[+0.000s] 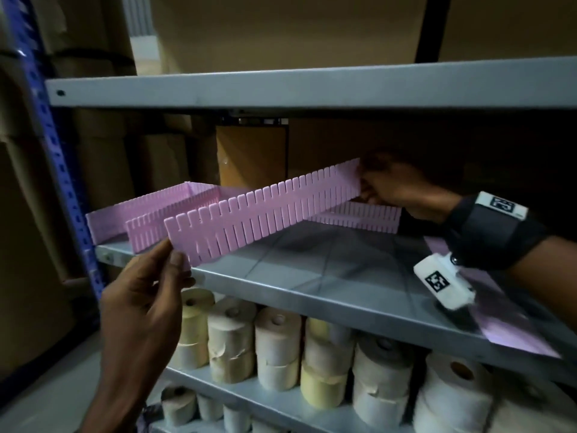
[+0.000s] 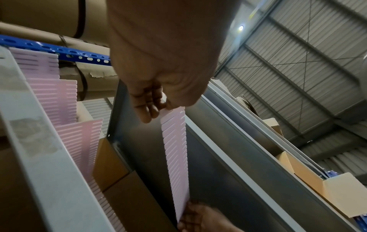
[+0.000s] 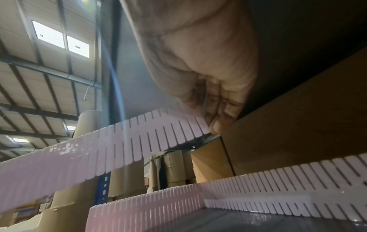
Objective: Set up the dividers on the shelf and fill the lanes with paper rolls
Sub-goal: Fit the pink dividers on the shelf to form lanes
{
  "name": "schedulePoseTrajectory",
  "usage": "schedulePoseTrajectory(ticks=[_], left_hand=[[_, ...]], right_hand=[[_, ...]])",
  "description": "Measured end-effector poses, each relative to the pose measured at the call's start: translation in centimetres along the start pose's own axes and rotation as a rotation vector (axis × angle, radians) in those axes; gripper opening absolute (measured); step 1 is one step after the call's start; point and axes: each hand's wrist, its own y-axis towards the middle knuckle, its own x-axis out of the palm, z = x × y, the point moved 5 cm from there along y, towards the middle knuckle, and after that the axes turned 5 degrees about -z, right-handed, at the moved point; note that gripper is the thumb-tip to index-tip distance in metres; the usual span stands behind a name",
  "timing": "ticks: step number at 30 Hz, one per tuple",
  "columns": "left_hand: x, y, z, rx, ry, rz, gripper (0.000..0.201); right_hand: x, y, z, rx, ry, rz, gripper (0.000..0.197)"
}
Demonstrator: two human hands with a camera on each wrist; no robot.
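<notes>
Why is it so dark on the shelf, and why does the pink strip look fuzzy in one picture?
Head view: the shelf above shades the right hand, so it looks dim. Right wrist view: bright roof windows behind, and the near end of the pink divider is smeared and blocky. Left wrist view: the left hand is close and soft, with a small ceiling light glaring.
</notes>
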Motion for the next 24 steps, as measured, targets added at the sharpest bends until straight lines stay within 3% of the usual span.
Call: schedulePoseTrajectory(ticks=[8,15,18,24], left_hand=[[-1.1,0.8,-0.2,0.030,0.101,0.072,0.026],[0.9,1.4,-0.4,0.046,0.188,0.095,0.031],[2.0,1.8,-1.0,0.041,0.220,0.126,0.029],[4.3,2.4,-1.4,0.011,0.272,0.115,0.029]], right_hand=[[4.7,6.0,1.0,0.019,0.145,-0.181,0.010],[6.7,10.5,0.9,-0.039,0.191,-0.421,0.033],[7.2,12.4,1.6,0.006,0.219,-0.442,0.039],[8.5,15.7,3.3,0.007,0.252,-0.462,0.032]])
